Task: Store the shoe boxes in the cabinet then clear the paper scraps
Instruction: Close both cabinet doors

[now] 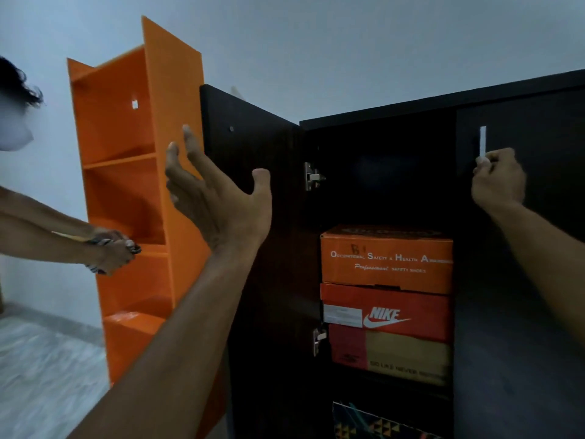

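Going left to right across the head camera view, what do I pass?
Another person's hand → orange shelf unit → left hand → open cabinet door → stacked shoe boxes → right hand gripping the white handle.

Single view only, head-worn wide-angle camera, so no second view and no shared area. It looks forward and roughly level, tilted slightly up, straight at a tall dark brown wooden cabinet [395, 115] from close range; the cabinet fills the right half of frame. Both forearms enter from the bottom edge, left hand [218, 198] near centre, right hand [498, 179] at upper right, both close to the lens. Wide-angle bending shows: the bright orange open shelf unit [126, 185] at left leans inward. Pale wall fills the top, grey floor [47, 359] the lower left corner. Another person's arms come in from the left edge.
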